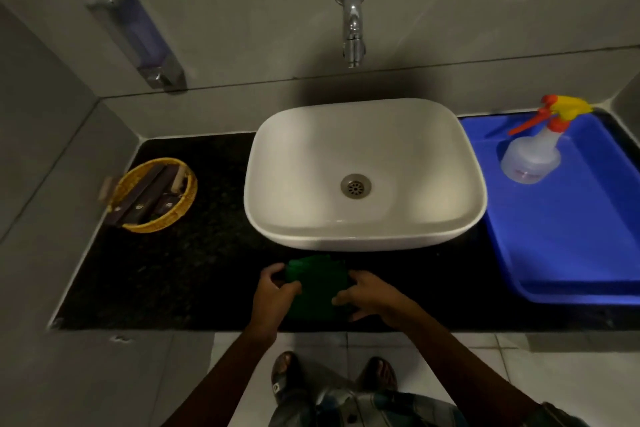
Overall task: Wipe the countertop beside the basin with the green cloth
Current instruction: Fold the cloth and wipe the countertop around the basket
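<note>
Item: green cloth (316,282), folded, lay on the black granite countertop (194,274) just in front of the white vessel basin (363,173), pinched at its left edge by the left hand (273,291) and at its right edge by the right hand (372,295), fingers closed on fabric. Adjacent: yellow wicker basket (154,194) at left, blue tray (568,229) with spray bottle (533,152) at right. Risk noted: a wide leftward sweep would likely nudge the basket; a loosely gathered cloth might unfold and drag off the front edge.
</note>
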{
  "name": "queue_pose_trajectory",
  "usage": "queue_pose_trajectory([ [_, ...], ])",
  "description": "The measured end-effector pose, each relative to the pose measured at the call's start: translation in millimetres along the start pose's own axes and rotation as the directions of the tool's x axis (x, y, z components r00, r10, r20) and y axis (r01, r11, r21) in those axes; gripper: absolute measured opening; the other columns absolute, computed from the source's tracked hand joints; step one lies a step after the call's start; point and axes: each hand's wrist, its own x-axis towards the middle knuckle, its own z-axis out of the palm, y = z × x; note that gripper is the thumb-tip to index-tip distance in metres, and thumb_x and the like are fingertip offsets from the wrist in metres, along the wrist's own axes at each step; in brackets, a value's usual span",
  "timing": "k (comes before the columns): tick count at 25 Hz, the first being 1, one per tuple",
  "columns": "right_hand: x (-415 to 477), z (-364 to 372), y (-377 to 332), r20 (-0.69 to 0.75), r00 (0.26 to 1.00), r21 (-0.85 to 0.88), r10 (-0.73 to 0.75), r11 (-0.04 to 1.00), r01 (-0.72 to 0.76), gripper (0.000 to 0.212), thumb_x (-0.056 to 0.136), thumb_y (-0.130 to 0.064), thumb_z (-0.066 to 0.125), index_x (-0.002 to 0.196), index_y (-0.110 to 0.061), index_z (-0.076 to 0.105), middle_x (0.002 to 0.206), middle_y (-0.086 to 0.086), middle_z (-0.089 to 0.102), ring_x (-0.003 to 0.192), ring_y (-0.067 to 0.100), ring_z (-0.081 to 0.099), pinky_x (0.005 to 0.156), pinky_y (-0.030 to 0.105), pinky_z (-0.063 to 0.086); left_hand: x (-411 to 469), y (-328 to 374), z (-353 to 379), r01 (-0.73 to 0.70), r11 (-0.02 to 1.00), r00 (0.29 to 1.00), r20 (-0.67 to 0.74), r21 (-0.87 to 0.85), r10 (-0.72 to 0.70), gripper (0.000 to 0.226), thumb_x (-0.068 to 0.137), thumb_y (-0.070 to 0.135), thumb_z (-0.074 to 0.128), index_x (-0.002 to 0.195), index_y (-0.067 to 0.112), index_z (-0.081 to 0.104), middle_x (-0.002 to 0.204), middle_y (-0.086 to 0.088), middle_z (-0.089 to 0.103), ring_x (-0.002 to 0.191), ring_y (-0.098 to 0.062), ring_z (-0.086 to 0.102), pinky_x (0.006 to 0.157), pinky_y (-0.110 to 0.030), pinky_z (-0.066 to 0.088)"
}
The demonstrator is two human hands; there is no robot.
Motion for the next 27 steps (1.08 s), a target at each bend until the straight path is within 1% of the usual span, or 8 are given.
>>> queue_pose_trajectory([
  [3, 24.8, 45.2, -35.7, 0.140, 0.988, 0.114, -0.068, 0.992, 0.053, 0.058, 0.087, -0.020, 0.068, 0.135, -0.032, 0.037, 0.114, 0.007, 0.062, 0.063, 0.019, 0.070, 0.051, 0.031, 0.060, 31.2, 2.0, -49.1, -0.062, 0.998, 0.988, -0.144, -0.023, 0.058, 0.042, 0.072, -0.002, 0.069, 0.105, 0.018, 0.050, 0.099, -0.022, 0.065, 0.080, -0.026, 0.065, 0.074, -0.041, 0.055],
  [7, 55.3, 106.1, -71.7, -0.042, 0.988, 0.100, -0.150, 0.983, 0.154, 0.046, 0.090, -0.006, 0.061, 0.132, -0.007, 0.044, 0.092, 0.008, 0.061, 0.054, 0.016, 0.060, 0.051, 0.031, 0.058, 63.9, -1.0, -99.3, -0.138, 0.972, 0.974, -0.150, 0.189, 0.167, 0.030, 0.079, -0.008, 0.059, 0.090, 0.019, 0.066, 0.098, -0.024, 0.071, 0.088, -0.038, 0.067, 0.084, -0.048, 0.054],
  [11, 78.1, 147.4, -107.4, -0.223, 0.914, -0.066, -0.340, 0.940, 0.334, 0.045, 0.090, -0.007, 0.056, 0.134, -0.006, 0.045, 0.116, 0.020, 0.059, 0.089, 0.033, 0.066, 0.079, 0.048, 0.059, 97.4, 5.0, -137.8, -0.215, 0.945, 0.946, -0.187, 0.247, 0.264, 0.037, 0.082, -0.001, 0.058, 0.097, 0.030, 0.070, 0.097, -0.018, 0.074, 0.077, -0.029, 0.067, 0.076, -0.040, 0.057],
  [14, 88.1, 166.3, -122.3, -0.311, 0.839, -0.208, -0.447, 0.893, 0.399, 0.052, 0.088, -0.004, 0.053, 0.139, -0.010, 0.042, 0.134, 0.016, 0.058, 0.120, 0.033, 0.058, 0.103, 0.041, 0.047, 121.0, 10.5, -152.8, -0.302, 0.900, 0.942, -0.045, 0.314, 0.332, 0.034, 0.089, 0.000, 0.054, 0.114, 0.018, 0.067, 0.124, -0.013, 0.066, 0.109, -0.026, 0.063, 0.092, -0.031, 0.048],
  [20, 101.9, 187.3, -135.2, -0.409, 0.821, -0.343, -0.399, 0.901, 0.267, 0.046, 0.090, -0.010, 0.051, 0.136, -0.014, 0.045, 0.131, 0.013, 0.051, 0.120, 0.030, 0.052, 0.098, 0.035, 0.047, 154.1, 7.3, -177.0, -0.382, 0.800, 0.924, 0.167, 0.463, 0.345, 0.036, 0.090, 0.005, 0.056, 0.123, 0.015, 0.062, 0.138, -0.011, 0.055, 0.128, -0.029, 0.050, 0.107, -0.030, 0.040],
  [22, 96.8, 199.1, -143.9, -0.482, 0.780, -0.477, -0.399, 0.866, 0.148, 0.051, 0.086, -0.017, 0.054, 0.135, -0.016, 0.038, 0.129, 0.012, 0.045, 0.115, 0.032, 0.053, 0.089, 0.039, 0.051, 154.4, 7.2, -182.2, -0.409, 0.716, 0.897, 0.107, 0.566, 0.428, 0.034, 0.088, 0.012, 0.058, 0.121, 0.020, 0.063, 0.140, -0.010, 0.051, 0.130, -0.031, 0.045, 0.109, -0.043, 0.041],
  [24, 99.1, 214.3, -169.8, -0.426, 0.738, -0.568, -0.523, 0.790, 0.232, 0.048, 0.086, -0.020, 0.056, 0.130, -0.019, 0.038, 0.126, 0.009, 0.045, 0.109, 0.031, 0.056, 0.081, 0.039, 0.052, 164.4, 20.3, -204.4, -0.420, 0.638, 0.824, -0.023, 0.645, 0.566, 0.034, 0.084, 0.016, 0.060, 0.117, 0.025, 0.062, 0.138, -0.007, 0.052, 0.128, -0.030, 0.045, 0.104, -0.047, 0.042],
  [27, 133.9, 217.1, -247.7, -0.269, 0.847, -0.269, -0.458, 0.880, 0.391, 0.054, 0.092, -0.024, 0.061, 0.140, -0.017, 0.037, 0.138, 0.010, 0.045, 0.121, 0.027, 0.052, 0.095, 0.037, 0.048, 204.0, 49.7, -264.4, -0.277, 0.725, 0.753, -0.327, 0.630, 0.572, 0.044, 0.080, 0.016, 0.065, 0.123, 0.021, 0.057, 0.141, -0.014, 0.046, 0.127, -0.037, 0.044, 0.100, -0.053, 0.043],
])
